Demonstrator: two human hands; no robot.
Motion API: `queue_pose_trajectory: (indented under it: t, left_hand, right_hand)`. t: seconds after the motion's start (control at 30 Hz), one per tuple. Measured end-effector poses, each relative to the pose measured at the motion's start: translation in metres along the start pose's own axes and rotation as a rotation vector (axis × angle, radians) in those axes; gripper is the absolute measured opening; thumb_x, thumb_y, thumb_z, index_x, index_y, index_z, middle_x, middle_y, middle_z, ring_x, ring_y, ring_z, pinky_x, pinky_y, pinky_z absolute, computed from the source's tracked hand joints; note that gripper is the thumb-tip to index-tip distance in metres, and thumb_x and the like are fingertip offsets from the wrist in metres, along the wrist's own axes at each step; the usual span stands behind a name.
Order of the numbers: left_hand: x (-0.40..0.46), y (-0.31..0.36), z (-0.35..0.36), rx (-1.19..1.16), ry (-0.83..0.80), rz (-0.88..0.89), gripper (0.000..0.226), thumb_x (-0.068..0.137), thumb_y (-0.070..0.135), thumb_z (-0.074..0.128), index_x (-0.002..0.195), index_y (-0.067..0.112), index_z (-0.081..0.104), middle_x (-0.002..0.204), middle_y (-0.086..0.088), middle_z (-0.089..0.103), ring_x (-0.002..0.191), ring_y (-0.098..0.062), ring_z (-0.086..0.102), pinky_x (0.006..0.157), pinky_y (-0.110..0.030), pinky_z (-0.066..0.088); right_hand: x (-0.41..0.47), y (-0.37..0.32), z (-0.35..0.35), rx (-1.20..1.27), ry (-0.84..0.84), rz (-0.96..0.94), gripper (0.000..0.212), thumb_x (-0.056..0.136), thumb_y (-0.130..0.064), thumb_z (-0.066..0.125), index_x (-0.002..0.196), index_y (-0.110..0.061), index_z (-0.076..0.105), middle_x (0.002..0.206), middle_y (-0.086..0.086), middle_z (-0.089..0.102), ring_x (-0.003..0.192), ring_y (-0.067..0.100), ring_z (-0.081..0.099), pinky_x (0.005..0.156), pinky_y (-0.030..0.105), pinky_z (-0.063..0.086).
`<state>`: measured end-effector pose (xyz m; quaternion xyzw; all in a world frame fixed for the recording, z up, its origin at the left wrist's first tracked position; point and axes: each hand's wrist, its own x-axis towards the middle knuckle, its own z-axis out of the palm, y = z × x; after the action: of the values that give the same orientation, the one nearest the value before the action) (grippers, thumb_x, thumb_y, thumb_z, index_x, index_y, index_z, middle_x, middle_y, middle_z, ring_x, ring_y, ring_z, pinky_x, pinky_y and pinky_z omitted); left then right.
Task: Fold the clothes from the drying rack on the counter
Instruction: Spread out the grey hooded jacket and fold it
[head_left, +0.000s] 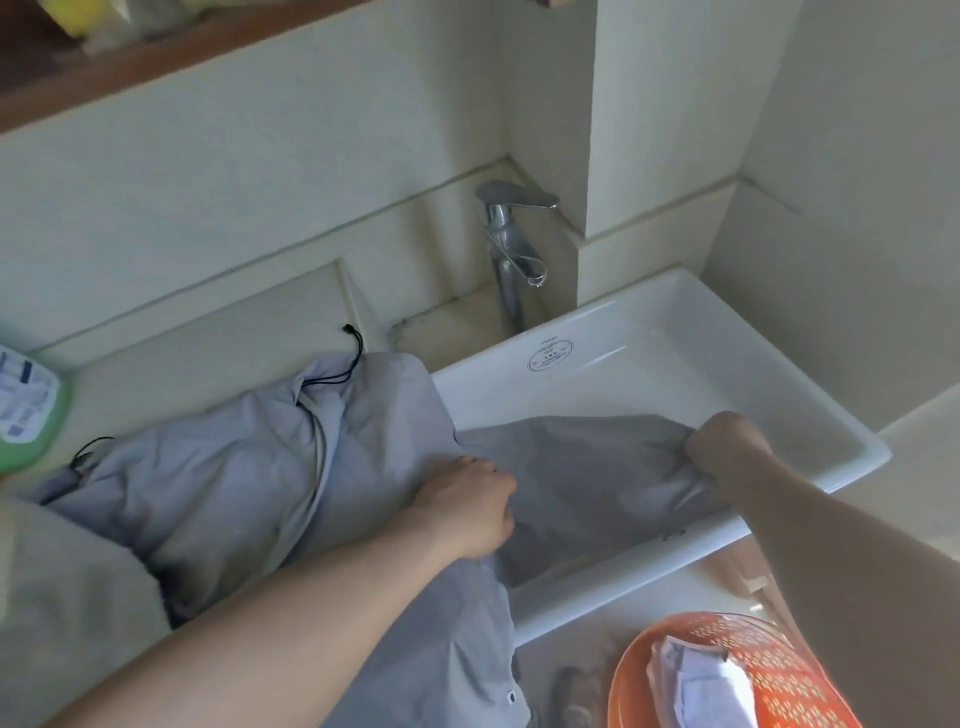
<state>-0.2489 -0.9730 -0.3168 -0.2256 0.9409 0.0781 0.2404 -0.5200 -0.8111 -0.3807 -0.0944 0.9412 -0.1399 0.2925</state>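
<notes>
I judge the folding barely begun, since the pale grey drawstring garment (291, 467) lies rumpled, part on the bench (156, 358) and part over the white rectangular sink (675, 332), my left hand (467, 506) gripping its middle and my right hand (727, 447) clenched on its far edge, both forearms stretched forward.

Pale worktop (218, 332) along tiled wall. On it: grey drawstring garment (234, 467) spread w/ one end draped over white rectangular sink (649, 364); green container (31, 410) at left edge; chrome tap (511, 249) standing behind sink; beige cloth (67, 597) near front-left.
</notes>
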Motion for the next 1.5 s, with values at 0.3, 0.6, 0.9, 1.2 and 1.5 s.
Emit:
queue_pose_trajectory:
  t: [0.3, 0.6, 0.9, 1.2, 1.5]
  left_hand:
    - [-0.017, 0.015, -0.046, -1.120, 0.044, -0.130, 0.009, 0.097, 0.030, 0.054, 0.093, 0.024, 0.060, 0.099, 0.000, 0.065, 0.085, -0.021, 0.061, 0.075, -0.035, 0.051]
    - [-0.018, -0.002, -0.055, -1.647, -0.047, -0.513, 0.024, 0.099, 0.037, 0.062, 0.090, 0.016, 0.066, 0.063, -0.003, 0.065, 0.060, -0.019, 0.064, 0.049, -0.026, 0.053]
    - [-0.020, -0.042, -0.042, -0.309, 0.420, -0.472, 0.019, 0.098, 0.026, 0.042, 0.090, 0.013, 0.053, 0.099, -0.008, 0.066, 0.095, -0.031, 0.061, 0.077, -0.035, 0.050]
    - [-0.021, -0.073, 0.002, -0.439, 0.662, -0.518, 0.025, 0.095, 0.027, 0.063, 0.107, 0.005, 0.065, 0.138, -0.009, 0.046, 0.122, -0.033, 0.048, 0.104, -0.037, 0.040]
    - [-0.029, -0.080, -0.014, -0.567, 0.668, -0.569, 0.035, 0.098, 0.022, 0.058, 0.072, 0.018, 0.036, 0.091, -0.014, 0.057, 0.095, -0.034, 0.053, 0.082, -0.045, 0.042]
  right_hand:
    - [-0.113, -0.080, -0.020, 0.225, 0.420, -0.578, 0.033, 0.090, -0.011, 0.052, 0.118, -0.017, 0.068, 0.106, 0.013, 0.066, 0.098, 0.036, 0.062, 0.079, 0.035, 0.047]
    - [-0.214, -0.110, 0.048, 0.517, -0.176, -0.770, 0.031, 0.078, 0.005, 0.049, 0.087, -0.018, 0.068, 0.093, -0.002, 0.071, 0.085, 0.009, 0.070, 0.076, 0.023, 0.057]
    - [-0.113, -0.064, 0.076, 0.351, -0.138, -0.216, 0.033, 0.098, -0.019, 0.052, 0.130, -0.015, 0.059, 0.123, 0.003, 0.059, 0.111, 0.027, 0.058, 0.085, 0.028, 0.040]
    - [-0.076, -0.086, 0.116, 0.501, -0.509, 0.015, 0.038, 0.100, -0.029, 0.053, 0.120, 0.002, 0.063, 0.100, 0.014, 0.064, 0.085, 0.029, 0.061, 0.065, 0.032, 0.049]
    - [-0.069, -0.084, 0.129, 0.729, -0.831, 0.149, 0.057, 0.076, -0.062, 0.074, 0.114, -0.020, 0.075, 0.109, 0.010, 0.077, 0.104, 0.031, 0.072, 0.099, 0.046, 0.053]
